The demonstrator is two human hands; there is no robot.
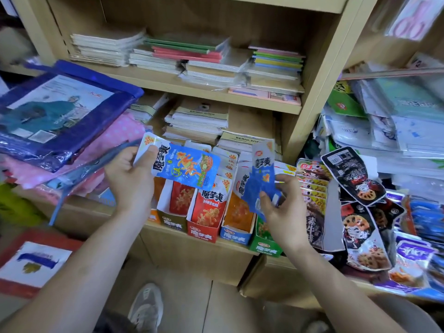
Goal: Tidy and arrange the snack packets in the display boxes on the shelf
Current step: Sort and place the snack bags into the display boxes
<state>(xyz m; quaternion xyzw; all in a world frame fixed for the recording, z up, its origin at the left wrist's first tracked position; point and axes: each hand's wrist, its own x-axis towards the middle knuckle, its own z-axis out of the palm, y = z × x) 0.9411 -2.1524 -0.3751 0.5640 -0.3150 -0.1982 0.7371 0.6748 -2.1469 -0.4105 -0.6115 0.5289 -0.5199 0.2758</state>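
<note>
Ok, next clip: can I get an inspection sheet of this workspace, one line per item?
Surface: wooden shelf, with boxes in a row at its front edge.
Job's things: red packets and orange ones stand in the boxes; a blue packet and a second blue packet are out, held above them.
Clutter: black packets lie loose at the right; bags are piled at the left.
Grippers: left hand holds the blue packet; right hand pinches the second blue packet.
Cables: nothing seen.
Surroundings: notebooks stacked on the upper shelves; a shoe on the floor.
</note>
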